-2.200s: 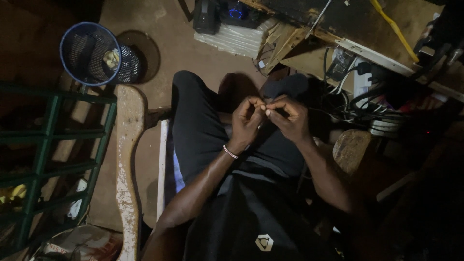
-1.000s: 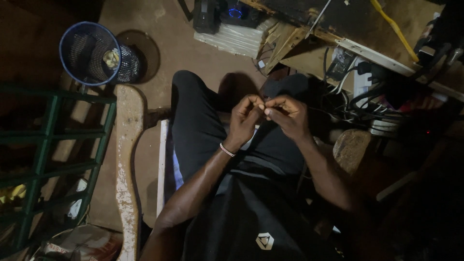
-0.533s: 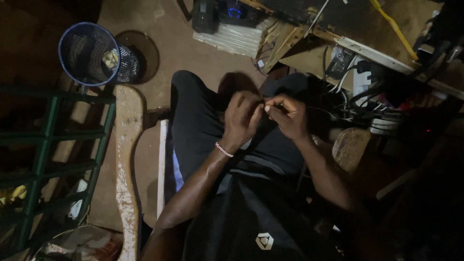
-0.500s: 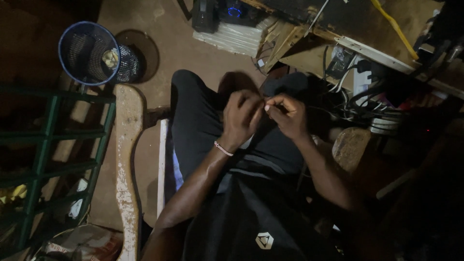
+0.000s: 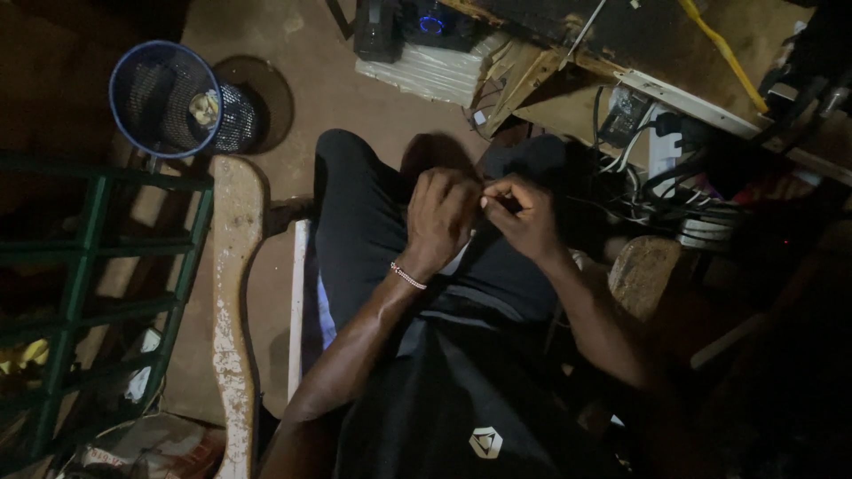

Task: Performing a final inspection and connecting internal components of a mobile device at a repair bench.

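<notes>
Blue mesh wastebasket (image 5: 164, 98) on dusty floor at far left, green metal frame (image 5: 84, 293) below it. Worn, paint-flecked wooden plank (image 5: 232, 302) beside dark trousers. Left hand (image 5: 441, 220), beaded bracelet (image 5: 408, 276) at wrist, meets right hand (image 5: 522, 215) over lap; fingertips pinched together on tiny item, too small to identify. Tangled cables (image 5: 661, 191) at right.
</notes>
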